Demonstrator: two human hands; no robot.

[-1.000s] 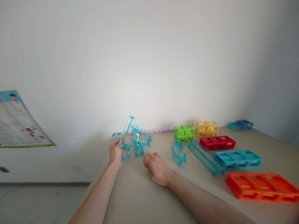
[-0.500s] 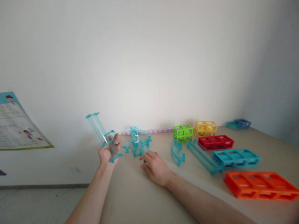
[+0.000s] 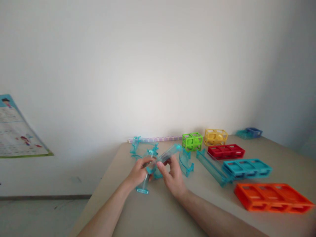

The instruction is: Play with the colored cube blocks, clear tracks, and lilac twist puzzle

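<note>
My left hand [image 3: 137, 171] is closed around a clear teal track piece [image 3: 144, 185] whose lower end points down toward the table. My right hand [image 3: 172, 176] grips a second clear teal track piece [image 3: 170, 152] that slants up to the right. The two pieces meet between my hands, just above the beige table [image 3: 153, 210]. Behind my hands lies a small heap of teal curved pieces [image 3: 144, 148].
To the right lie a curved teal piece [image 3: 185, 162], a long straight teal track [image 3: 212, 168], green [image 3: 192, 141] and yellow [image 3: 215, 137] cage blocks, and flat red [image 3: 226, 151], blue [image 3: 247, 168] and orange [image 3: 273, 197] frames. A patterned stick [image 3: 160, 139] lies by the wall. A poster [image 3: 17, 131] hangs at left.
My left hand brought its teal piece from out at the left back to the middle. My right hand lifted off the table and took a second piece; both hands now meet.
</note>
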